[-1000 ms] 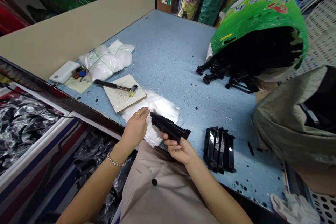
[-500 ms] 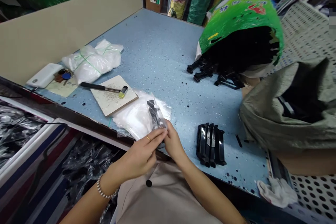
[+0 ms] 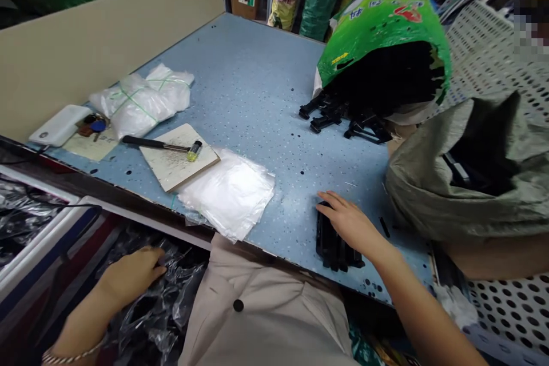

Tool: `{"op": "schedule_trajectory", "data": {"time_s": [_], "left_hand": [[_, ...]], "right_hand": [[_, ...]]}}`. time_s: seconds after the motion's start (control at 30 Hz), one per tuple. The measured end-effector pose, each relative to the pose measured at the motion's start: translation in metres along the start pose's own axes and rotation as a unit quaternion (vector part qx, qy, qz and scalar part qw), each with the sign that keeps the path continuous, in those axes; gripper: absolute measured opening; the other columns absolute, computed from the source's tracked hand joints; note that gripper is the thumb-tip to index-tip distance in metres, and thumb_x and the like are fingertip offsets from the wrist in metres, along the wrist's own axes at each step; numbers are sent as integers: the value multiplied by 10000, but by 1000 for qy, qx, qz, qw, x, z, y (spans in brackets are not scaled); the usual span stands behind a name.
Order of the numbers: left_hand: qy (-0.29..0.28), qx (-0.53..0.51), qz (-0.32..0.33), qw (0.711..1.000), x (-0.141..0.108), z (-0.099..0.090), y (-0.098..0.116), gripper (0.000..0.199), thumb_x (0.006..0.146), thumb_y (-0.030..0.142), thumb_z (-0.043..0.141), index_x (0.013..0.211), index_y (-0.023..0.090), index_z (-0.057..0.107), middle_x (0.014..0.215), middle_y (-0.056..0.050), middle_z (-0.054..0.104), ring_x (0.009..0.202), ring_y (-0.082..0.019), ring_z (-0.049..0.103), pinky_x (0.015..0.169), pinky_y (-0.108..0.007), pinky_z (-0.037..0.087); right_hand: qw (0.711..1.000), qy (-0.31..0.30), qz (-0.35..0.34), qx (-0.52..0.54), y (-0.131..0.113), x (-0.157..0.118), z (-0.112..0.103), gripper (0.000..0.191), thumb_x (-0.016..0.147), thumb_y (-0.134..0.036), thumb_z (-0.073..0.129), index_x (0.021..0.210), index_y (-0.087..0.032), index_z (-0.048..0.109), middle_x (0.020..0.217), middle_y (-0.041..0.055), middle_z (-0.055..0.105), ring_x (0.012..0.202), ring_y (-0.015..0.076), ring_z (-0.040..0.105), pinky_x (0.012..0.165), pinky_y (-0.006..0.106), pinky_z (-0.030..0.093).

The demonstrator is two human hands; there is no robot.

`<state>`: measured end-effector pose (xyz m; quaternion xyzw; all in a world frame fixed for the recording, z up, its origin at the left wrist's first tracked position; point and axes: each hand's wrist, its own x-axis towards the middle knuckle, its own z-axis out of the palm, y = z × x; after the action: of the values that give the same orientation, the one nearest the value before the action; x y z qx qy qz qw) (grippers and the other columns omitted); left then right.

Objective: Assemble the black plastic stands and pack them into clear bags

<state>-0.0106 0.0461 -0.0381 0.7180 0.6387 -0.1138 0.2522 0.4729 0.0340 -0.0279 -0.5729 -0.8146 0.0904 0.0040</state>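
Head view: right hand [image 3: 349,223] at 4 o'clock, palm down on a small row of black plastic parts [image 3: 332,251] near the table's front edge, toward 5 o'clock. Fingers reach over the far end of the row, slightly bent; can't tell if they pinch a part. Parts lie side by side, long ends pointing toward the person. Left hand [image 3: 132,274] at 8 o'clock, off the table, above clear-wrapped black parts [image 3: 156,311] in a bin with a striped liner [image 3: 55,291]. Its fingers are loosely curled, thumb apart from them; contact with the wrapped pile unclear. Beaded bracelet [image 3: 71,356] on that wrist. Pile of clear plastic sleeves [image 3: 231,191] at 8 o'clock from centre, on the blue speckled table [image 3: 253,68], reaching its front edge. Board [image 3: 171,168] at 9 o'clock overlaps the sleeves' corner; hammer [image 3: 150,142] lies across it, handle sticking out past the left side. Tied plastic bundle [image 3: 146,100] at 10 o'clock; white device [image 3: 60,124] and keys [image 3: 98,126] at 9, keys on a yellowish paper [image 3: 92,146]. Green sack [image 3: 377,23] at 2 o'clock, mouth toward the person, more loose black pieces [image 3: 326,120] spilling onto the table. Grey-green sack [image 3: 429,200] at 3 o'clock, open, dark pieces inside. White cloth [image 3: 457,306] at 4 o'clock, by a perforated crate [image 3: 510,297].
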Motion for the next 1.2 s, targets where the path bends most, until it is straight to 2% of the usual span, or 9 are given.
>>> {"op": "schedule_trajectory", "data": {"time_s": [0.13, 0.23, 0.3, 0.43, 0.63, 0.77, 0.93, 1.07, 1.2], "left_hand": [[101, -103, 114, 983, 24, 4, 75, 278, 885, 359, 431, 846, 197, 652, 848, -66, 699, 774, -216, 667, 702, -321, 520], [251, -79, 204, 943, 46, 8, 130, 223, 875, 344, 519, 896, 156, 637, 946, -125, 658, 884, -247, 608, 744, -352, 504], [266, -55, 227, 935, 61, 11, 148, 174, 882, 264, 510, 883, 154, 645, 975, -135, 646, 908, -249, 589, 711, -338, 496], [178, -207, 176, 946, 84, 5, 144, 199, 855, 258, 548, 689, 172, 618, 784, -60, 642, 724, -178, 597, 622, -282, 464], [-24, -494, 73, 866, 96, -17, 122, 230, 761, 385, 632, 719, 162, 667, 700, -43, 681, 668, -157, 623, 664, -289, 515], [39, -404, 89, 909, 88, -9, 131, 192, 803, 322, 565, 776, 153, 653, 796, -77, 692, 765, -192, 646, 703, -320, 528], [205, -104, 180, 956, 74, 8, 149, 141, 841, 279, 559, 879, 155, 614, 983, -130, 639, 893, -256, 603, 683, -342, 496], [127, -192, 168, 958, 83, -3, 143, 158, 854, 244, 544, 724, 179, 605, 805, -56, 638, 707, -171, 581, 628, -285, 446], [31, -394, 95, 914, 94, -19, 128, 286, 741, 414, 675, 618, 183, 560, 580, 20, 524, 521, -112, 442, 502, -249, 336]], "right_hand": [[996, -47, -71, 22, -9, 22, -2, 405, 836, -37, 473, 1145, -219, 662, 1291, 91, 613, 1206, 268, 557, 936, 434, 495], [992, -86, -62, 67, -12, 31, -15, 285, 883, -160, 509, 1115, -206, 669, 1120, 105, 688, 1012, 263, 647, 821, 390, 528], [988, -85, -38, 120, -9, 30, -24, 276, 919, -254, 489, 1131, -208, 659, 1111, 108, 686, 990, 261, 648, 814, 378, 519], [942, -68, 67, 323, -11, 18, -24, 321, 895, -394, 537, 1139, -224, 657, 1093, 83, 692, 964, 241, 651, 827, 349, 506], [663, -76, 197, 718, -56, 20, 9, 336, 790, -461, 677, 913, -149, 689, 854, 89, 724, 675, 176, 658, 563, 263, 494], [555, -56, 225, 799, -83, 34, 20, 323, 701, -432, 777, 810, -141, 688, 798, 80, 725, 621, 160, 654, 503, 231, 479], [520, -41, 239, 819, -92, 44, 21, 312, 683, -407, 800, 822, -147, 700, 803, 76, 730, 615, 156, 658, 492, 222, 493], [520, -46, 243, 818, -90, 40, 21, 299, 686, -389, 800, 831, -146, 702, 819, 80, 732, 627, 157, 663, 498, 219, 497], [522, -54, 253, 813, -90, 34, 24, 274, 707, -369, 787, 836, -144, 701, 820, 81, 730, 637, 158, 661, 509, 223, 500]]}}
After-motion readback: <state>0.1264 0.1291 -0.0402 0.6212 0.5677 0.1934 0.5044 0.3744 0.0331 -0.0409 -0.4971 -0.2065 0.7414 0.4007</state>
